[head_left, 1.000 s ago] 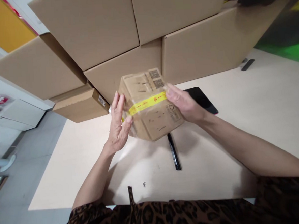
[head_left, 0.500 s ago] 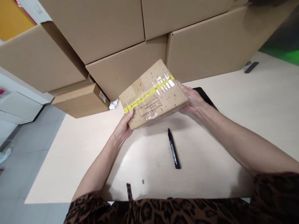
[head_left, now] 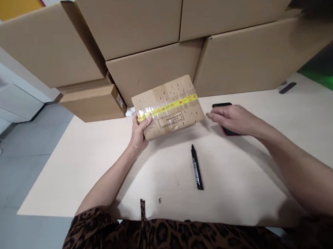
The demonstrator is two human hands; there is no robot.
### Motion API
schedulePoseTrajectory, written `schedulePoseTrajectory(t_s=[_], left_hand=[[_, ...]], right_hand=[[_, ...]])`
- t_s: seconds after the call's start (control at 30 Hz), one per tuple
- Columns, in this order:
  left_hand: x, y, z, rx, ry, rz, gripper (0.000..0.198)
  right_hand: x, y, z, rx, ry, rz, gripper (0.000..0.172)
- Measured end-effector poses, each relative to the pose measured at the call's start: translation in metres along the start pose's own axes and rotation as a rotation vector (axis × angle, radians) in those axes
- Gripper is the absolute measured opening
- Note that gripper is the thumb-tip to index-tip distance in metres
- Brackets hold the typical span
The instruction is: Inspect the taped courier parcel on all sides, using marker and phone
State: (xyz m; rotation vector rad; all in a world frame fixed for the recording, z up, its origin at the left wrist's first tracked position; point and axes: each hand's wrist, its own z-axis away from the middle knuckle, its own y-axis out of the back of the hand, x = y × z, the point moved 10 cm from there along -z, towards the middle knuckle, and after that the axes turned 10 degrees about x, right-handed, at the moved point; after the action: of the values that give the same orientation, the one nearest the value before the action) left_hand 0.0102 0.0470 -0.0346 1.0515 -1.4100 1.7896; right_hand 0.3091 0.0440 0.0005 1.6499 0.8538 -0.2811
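Note:
A small cardboard box with yellow printed tape across its top and black marks is held tilted above the table. My left hand grips its lower left corner, thumb on top and fingers around the side. My right hand is just off the box's right end, fingers drawn together and pointing at it, with nothing visible in them. Below that hand lies a black phone with a red edge, partly covered. A black marker with its cap on rests on the table in front of the box.
Large cardboard boxes are stacked along the back of the table. A flatter carton stands at the left beside a crumpled white tissue. A dark strip-shaped object lies at the far right.
My right hand has let go of the box and moved right, over the phone. The box is now held by my left hand alone and has turned a little. The view has shifted slightly.

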Motion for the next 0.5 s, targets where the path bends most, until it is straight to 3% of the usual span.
schedulePoseTrajectory(t_s=[0.07, 0.17, 0.2, 0.27, 0.33, 0.4, 0.5], left_hand=[[-0.002, 0.000, 0.001, 0.012, -0.006, -0.013, 0.078], [-0.007, 0.004, 0.002, 0.045, 0.001, -0.066, 0.088], [-0.008, 0.005, 0.002, 0.052, -0.002, -0.081, 0.091], [-0.009, 0.005, 0.003, 0.059, -0.018, -0.091, 0.094], [-0.007, 0.005, 0.004, 0.061, -0.036, -0.085, 0.095], [-0.006, 0.003, 0.005, 0.056, -0.046, -0.081, 0.094], [-0.005, 0.000, 0.007, 0.042, -0.053, -0.073, 0.092]], right_hand=[[-0.014, -0.007, 0.027, -0.130, 0.086, 0.205, 0.041], [-0.055, -0.034, 0.072, -0.246, 0.288, 0.218, 0.030], [-0.070, -0.046, 0.087, -0.276, 0.382, 0.227, 0.033], [-0.091, -0.073, 0.111, -0.350, 0.535, 0.270, 0.055], [-0.103, -0.093, 0.124, -0.389, 0.644, 0.287, 0.060], [-0.108, -0.103, 0.127, -0.397, 0.715, 0.311, 0.046], [-0.112, -0.101, 0.122, -0.335, 0.784, 0.346, 0.032]])
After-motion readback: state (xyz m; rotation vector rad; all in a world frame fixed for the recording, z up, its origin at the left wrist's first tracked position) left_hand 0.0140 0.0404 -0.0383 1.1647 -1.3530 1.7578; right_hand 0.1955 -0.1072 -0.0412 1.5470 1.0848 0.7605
